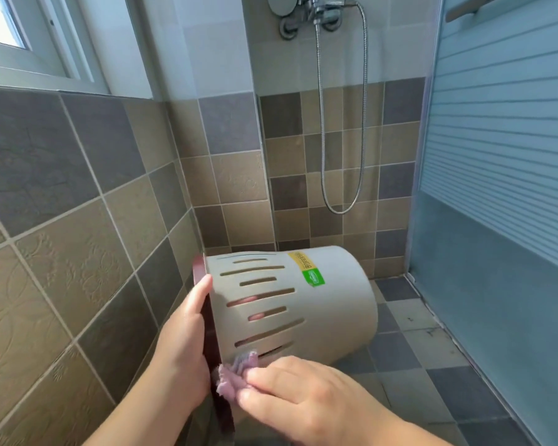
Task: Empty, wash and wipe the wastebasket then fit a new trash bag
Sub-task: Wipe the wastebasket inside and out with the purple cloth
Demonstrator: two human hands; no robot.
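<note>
One beige wastebasket (pixel 290 304) lies tipped sideways above the shower floor (pixel 438 358), its dark-red rim gripped by the left hand (pixel 182 346); the right hand (pixel 300 397) pinches one pink cloth (pixel 236 373) against its near wall.

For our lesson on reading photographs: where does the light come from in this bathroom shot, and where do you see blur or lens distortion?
Head view: daylight enters from the window at upper left, overexposed; the right hand and pink cloth against the wastebasket look slightly soft; the wide lens bows the tile lines and shower door.
</note>
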